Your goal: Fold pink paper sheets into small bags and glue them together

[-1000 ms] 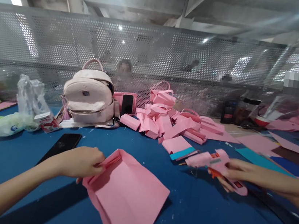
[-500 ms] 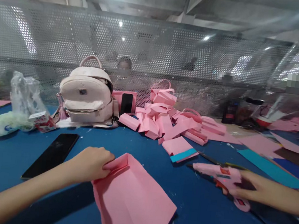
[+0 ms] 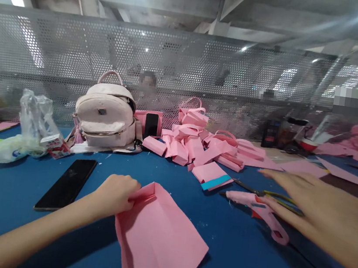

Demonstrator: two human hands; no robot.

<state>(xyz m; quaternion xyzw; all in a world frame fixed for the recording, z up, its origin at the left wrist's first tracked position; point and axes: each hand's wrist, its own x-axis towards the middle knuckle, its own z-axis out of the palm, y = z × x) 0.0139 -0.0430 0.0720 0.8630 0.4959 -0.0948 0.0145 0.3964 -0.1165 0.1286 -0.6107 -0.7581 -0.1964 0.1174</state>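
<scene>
My left hand (image 3: 115, 193) pinches the folded top edge of a pink paper bag (image 3: 159, 237) that lies flat on the blue table (image 3: 234, 264). A pink glue gun (image 3: 257, 206) lies on the table to the right of the bag. My right hand (image 3: 318, 205) hovers just above and beside the gun with its fingers spread, holding nothing.
A black phone (image 3: 67, 183) lies left of my left hand. Behind stand a pale backpack (image 3: 106, 118), a plastic bag (image 3: 31, 125), and a heap of folded pink paper bags (image 3: 202, 146). Scissors (image 3: 257, 191) lie beyond the glue gun. A perforated metal screen (image 3: 187, 73) closes the back.
My right hand set the glue gun down on the table, let go of it and opened. My left hand kept its pinch on the bag.
</scene>
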